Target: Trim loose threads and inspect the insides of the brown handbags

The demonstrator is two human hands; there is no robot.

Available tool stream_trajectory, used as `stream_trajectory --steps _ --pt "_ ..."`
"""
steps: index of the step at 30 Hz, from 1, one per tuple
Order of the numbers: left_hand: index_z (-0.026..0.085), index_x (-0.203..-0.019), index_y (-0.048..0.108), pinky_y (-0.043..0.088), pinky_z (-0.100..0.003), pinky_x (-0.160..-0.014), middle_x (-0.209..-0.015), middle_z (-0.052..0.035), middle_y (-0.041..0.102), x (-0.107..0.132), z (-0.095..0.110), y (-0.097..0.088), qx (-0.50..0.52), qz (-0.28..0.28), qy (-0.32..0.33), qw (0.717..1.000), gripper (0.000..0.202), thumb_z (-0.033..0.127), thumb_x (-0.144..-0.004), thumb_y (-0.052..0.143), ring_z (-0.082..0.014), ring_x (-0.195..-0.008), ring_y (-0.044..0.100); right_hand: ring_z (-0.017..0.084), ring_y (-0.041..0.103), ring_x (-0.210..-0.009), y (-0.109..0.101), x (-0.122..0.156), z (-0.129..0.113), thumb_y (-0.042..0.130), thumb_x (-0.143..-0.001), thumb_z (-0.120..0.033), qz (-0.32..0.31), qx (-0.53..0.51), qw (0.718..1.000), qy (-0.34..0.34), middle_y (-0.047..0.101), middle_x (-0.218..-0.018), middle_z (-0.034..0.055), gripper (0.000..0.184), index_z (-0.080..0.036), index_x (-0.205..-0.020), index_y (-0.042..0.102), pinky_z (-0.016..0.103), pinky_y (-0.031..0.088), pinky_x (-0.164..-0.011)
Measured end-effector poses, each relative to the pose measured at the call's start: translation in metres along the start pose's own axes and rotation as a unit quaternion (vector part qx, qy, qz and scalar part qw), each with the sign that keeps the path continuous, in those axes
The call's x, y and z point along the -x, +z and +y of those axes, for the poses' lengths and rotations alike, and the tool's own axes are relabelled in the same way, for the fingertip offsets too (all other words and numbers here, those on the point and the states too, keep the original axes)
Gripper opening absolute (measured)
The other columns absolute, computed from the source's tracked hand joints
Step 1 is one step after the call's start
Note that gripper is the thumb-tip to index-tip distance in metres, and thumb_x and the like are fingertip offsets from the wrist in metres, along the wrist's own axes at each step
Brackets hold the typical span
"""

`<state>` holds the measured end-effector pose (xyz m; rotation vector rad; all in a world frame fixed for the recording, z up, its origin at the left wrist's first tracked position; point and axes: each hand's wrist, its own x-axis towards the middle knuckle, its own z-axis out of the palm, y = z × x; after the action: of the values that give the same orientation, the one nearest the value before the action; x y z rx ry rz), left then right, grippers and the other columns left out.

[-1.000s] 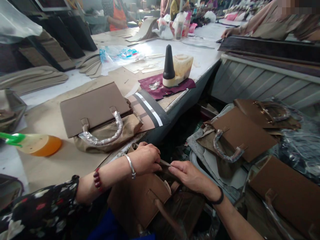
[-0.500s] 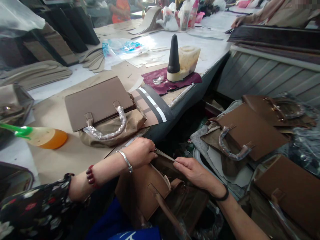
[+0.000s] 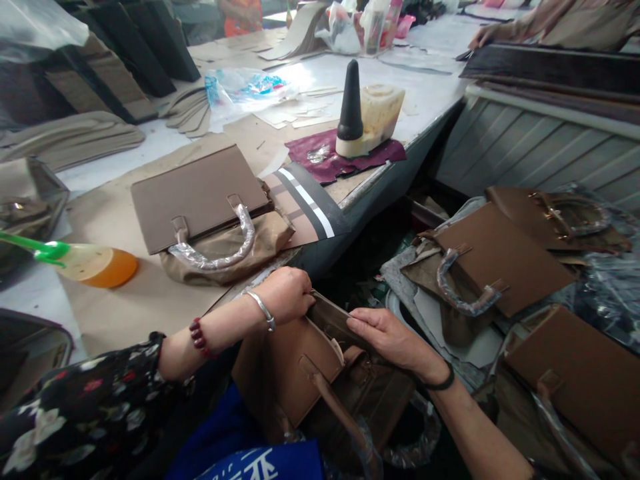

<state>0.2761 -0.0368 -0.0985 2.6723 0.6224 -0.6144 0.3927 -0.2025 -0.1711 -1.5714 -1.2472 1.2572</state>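
Observation:
A brown handbag (image 3: pixel 311 363) lies tilted in front of me, over a blue apron (image 3: pixel 250 460) with white lettering. My left hand (image 3: pixel 286 293) is closed on the edge of the bag's opening, its fingertips partly hidden. On the same edge, a little to the right, my right hand (image 3: pixel 387 333) pinches the rim between thumb and fingers. The bag's dark lining shows between the hands. Its handles (image 3: pixel 333 407) hang toward me, partly wrapped in clear film.
On the table (image 3: pixel 175 303) lie another handbag (image 3: pixel 200 200), a bottle of orange liquid (image 3: pixel 100 263), and a black cone-topped container (image 3: pixel 351 107) on maroon material. More brown handbags (image 3: pixel 505 257) are piled at the right. A co-worker's hand (image 3: pixel 487 37) is at the far right.
My view has shifted slightly. My left forearm has moved a little to the right and up, while both hands keep hold of the bag's rim.

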Motion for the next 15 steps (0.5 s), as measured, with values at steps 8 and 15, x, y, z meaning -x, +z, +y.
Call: stream_trajectory --steps 8,15 --pt "0.015 -0.067 0.066 0.044 -0.028 -0.072 -0.082 -0.0077 0.067 0.0009 0.0016 0.0005 -0.002 0.014 0.000 1.000 0.021 0.020 -0.072 0.046 -0.0201 -0.079 0.060 0.010 0.042 -0.062 -0.0001 -0.0022 0.0022 0.038 -0.086 -0.041 -0.003 -0.018 1.000 0.006 0.046 -0.066 -0.0011 0.035 -0.014 -0.072 0.055 0.022 0.036 -0.057" --pt "0.015 -0.067 0.067 0.044 -0.026 -0.074 -0.085 -0.0068 0.067 0.0026 0.0008 -0.0001 0.003 0.012 0.005 1.000 0.019 0.019 -0.071 0.048 -0.0191 -0.081 0.060 0.010 0.042 -0.061 -0.0010 -0.0023 0.0056 0.040 -0.085 -0.043 -0.008 -0.047 0.999 0.021 0.048 -0.066 -0.0010 0.035 -0.014 -0.075 0.056 0.021 0.037 -0.056"
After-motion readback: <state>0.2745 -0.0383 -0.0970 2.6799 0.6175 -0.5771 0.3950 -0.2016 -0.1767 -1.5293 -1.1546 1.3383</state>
